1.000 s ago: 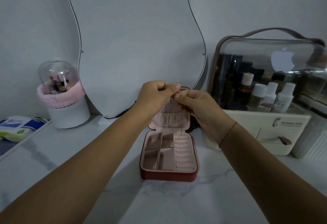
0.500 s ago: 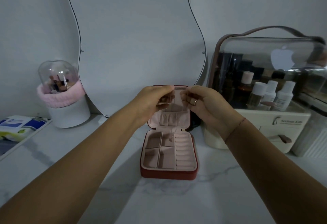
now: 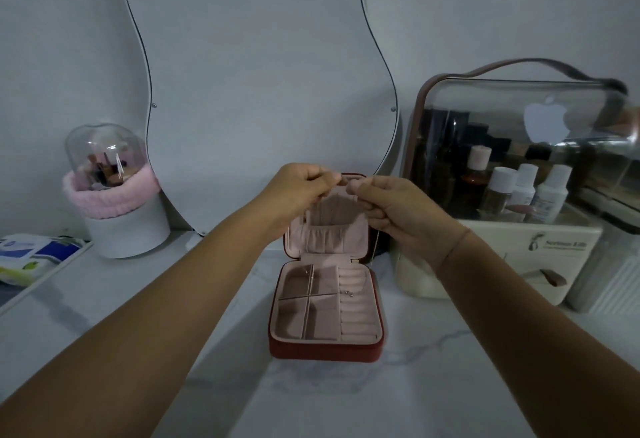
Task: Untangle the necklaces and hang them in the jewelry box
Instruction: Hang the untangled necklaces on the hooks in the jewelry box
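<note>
A red jewelry box [image 3: 325, 351] with a pink lining stands open on the marble top, its lid upright. My left hand [image 3: 298, 191] and my right hand [image 3: 391, 209] are raised in front of the lid's top edge, fingertips almost meeting. Each hand pinches a thin necklace chain [image 3: 375, 243]; one strand hangs down below my right hand beside the lid. Fine chains hang inside the lid above its gathered pocket [image 3: 325, 240]. A small piece of jewelry [image 3: 349, 295] lies on the ring rolls in the tray.
A wavy-edged mirror [image 3: 263, 74] leans on the wall behind the box. A clear-domed brush holder with a pink band [image 3: 110, 191] stands at left, a wipes pack [image 3: 31, 254] further left. A clear-lidded cosmetics organiser [image 3: 512, 195] with bottles fills the right.
My hands parted half a second ago and have come back together at the top of the lid. A chain strand now hangs below my right hand.
</note>
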`<action>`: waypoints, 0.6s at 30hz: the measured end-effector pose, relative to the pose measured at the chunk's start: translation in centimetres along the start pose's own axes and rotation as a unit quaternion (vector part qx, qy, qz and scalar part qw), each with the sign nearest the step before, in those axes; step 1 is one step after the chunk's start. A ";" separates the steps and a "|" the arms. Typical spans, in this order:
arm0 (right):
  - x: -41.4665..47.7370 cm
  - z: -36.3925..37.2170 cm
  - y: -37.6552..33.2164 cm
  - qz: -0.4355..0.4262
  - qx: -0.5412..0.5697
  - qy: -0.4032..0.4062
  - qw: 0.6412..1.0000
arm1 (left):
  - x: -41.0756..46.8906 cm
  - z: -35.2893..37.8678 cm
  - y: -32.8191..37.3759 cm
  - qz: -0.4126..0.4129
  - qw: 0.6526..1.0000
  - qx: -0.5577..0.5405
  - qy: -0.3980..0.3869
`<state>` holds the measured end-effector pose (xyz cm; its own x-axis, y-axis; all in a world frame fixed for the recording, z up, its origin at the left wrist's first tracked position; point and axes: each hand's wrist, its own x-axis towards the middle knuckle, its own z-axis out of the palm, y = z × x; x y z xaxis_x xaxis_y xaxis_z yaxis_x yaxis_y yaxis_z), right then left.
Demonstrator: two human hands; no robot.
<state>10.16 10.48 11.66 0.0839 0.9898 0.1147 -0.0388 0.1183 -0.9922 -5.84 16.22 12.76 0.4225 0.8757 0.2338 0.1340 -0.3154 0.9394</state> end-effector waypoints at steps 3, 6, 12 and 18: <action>1.5 1.0 2.8 -0.038 -0.060 0.187 0.980 | 1.5 1.2 -1.7 0.016 0.996 0.042 0.078; 2.9 2.2 5.5 -0.077 -0.092 0.322 0.939 | 2.8 3.2 -3.8 0.043 0.987 0.052 0.148; 5.1 3.2 7.4 -0.123 -0.101 0.435 0.886 | 4.7 6.1 -6.4 0.074 0.958 0.018 0.276; 6.2 2.8 8.0 -0.136 -0.140 0.481 0.854 | 6.1 7.7 -7.5 0.091 0.937 0.040 0.336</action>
<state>7.60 17.76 4.54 0.8374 0.3893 0.3838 0.3413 0.1760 -0.9233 2.60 21.07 5.25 -0.2108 0.8291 0.5178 0.1920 -0.4843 0.8536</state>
